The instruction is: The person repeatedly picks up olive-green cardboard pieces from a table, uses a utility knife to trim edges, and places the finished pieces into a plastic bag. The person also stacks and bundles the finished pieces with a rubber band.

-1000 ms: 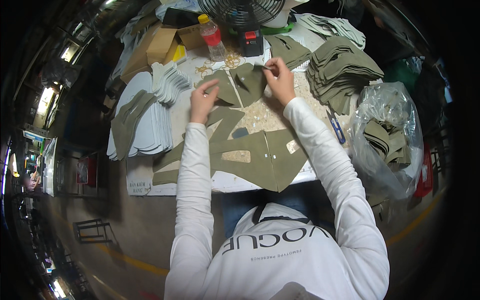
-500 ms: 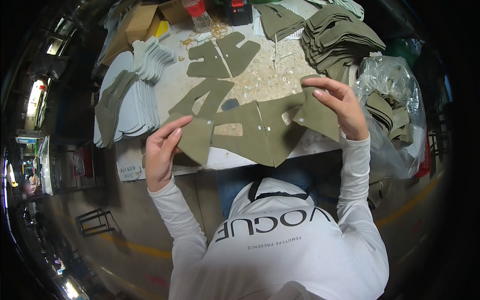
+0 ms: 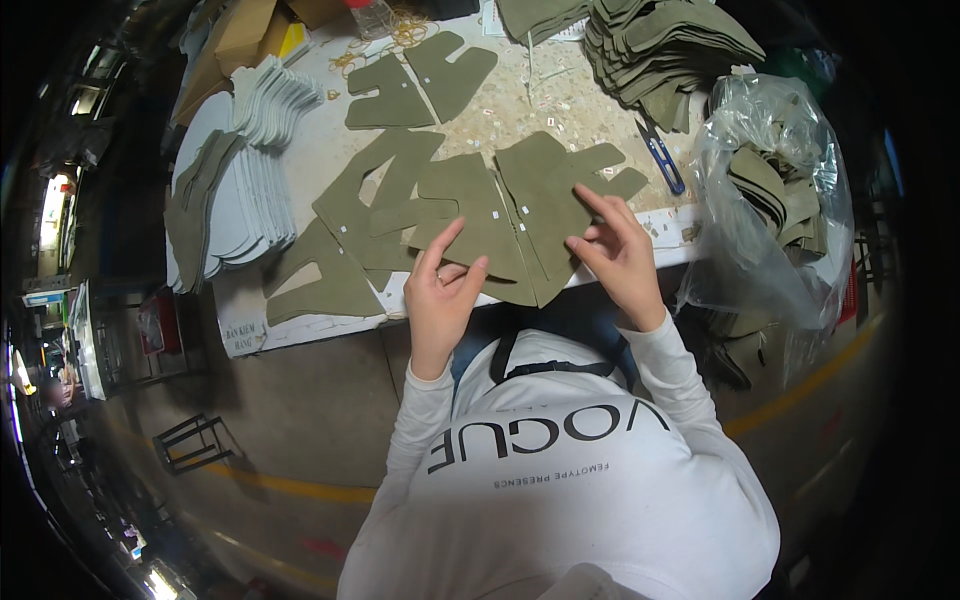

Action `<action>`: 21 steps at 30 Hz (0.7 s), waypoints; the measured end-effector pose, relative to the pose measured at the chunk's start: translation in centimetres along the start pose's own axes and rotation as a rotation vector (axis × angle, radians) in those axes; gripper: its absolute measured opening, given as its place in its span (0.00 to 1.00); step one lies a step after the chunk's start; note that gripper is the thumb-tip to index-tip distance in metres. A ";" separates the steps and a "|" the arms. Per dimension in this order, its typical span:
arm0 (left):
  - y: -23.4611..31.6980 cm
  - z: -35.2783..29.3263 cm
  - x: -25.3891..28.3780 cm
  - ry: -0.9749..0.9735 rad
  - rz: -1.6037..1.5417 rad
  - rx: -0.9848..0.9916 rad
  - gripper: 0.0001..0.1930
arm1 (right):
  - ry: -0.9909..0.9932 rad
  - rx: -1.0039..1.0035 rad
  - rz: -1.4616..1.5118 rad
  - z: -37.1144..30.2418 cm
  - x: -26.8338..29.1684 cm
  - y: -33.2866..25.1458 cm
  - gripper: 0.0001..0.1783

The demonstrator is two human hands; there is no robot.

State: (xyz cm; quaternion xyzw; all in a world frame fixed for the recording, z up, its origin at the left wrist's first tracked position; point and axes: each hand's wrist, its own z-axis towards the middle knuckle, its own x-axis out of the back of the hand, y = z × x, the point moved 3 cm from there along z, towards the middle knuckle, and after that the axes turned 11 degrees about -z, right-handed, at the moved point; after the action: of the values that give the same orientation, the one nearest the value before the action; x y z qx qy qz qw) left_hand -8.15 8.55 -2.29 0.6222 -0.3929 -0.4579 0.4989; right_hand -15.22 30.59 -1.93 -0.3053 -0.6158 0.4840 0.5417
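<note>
The olive pieces (image 3: 545, 180) near the front edge of the table (image 3: 510, 95) look matt and smooth, cloth or thin leather, hard to tell which. The pale pieces (image 3: 220, 190) stacked along its left edge are matt too. At the right edge, the bag (image 3: 715, 275) is clear, glossy, crinkled plastic; the snips (image 3: 663, 160) pair metal blades with smooth blue handles. Toward the far left corner, the box (image 3: 243, 38) is matt brown cardboard.

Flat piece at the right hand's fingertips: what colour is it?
Olive green; the flat piece shows best in the head view.
</note>
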 end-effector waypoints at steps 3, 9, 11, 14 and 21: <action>-0.7 -0.9 -0.5 0.035 -0.086 -0.011 0.28 | 0.011 -0.019 0.084 -0.3 -0.1 0.2 0.32; -0.3 -3.2 -1.8 0.052 -0.012 -0.076 0.28 | -0.009 -0.113 0.235 -2.3 -0.3 0.0 0.34; -0.1 -3.5 -2.0 0.058 0.033 -0.068 0.29 | -0.019 -0.105 0.198 -2.7 -0.3 0.0 0.34; 0.4 -3.4 -2.3 0.064 0.133 -0.137 0.27 | 0.003 -0.096 0.180 -2.8 -0.4 0.0 0.34; 3.3 -2.8 0.1 0.004 0.352 0.270 0.19 | -0.035 0.221 -0.632 -3.0 0.6 -2.4 0.34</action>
State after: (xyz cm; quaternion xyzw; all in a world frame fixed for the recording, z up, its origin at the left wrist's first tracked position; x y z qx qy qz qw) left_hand -5.52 8.57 1.19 0.6060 -0.5521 -0.3057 0.4842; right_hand -12.06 31.08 0.34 -0.0299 -0.6330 0.3611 0.6841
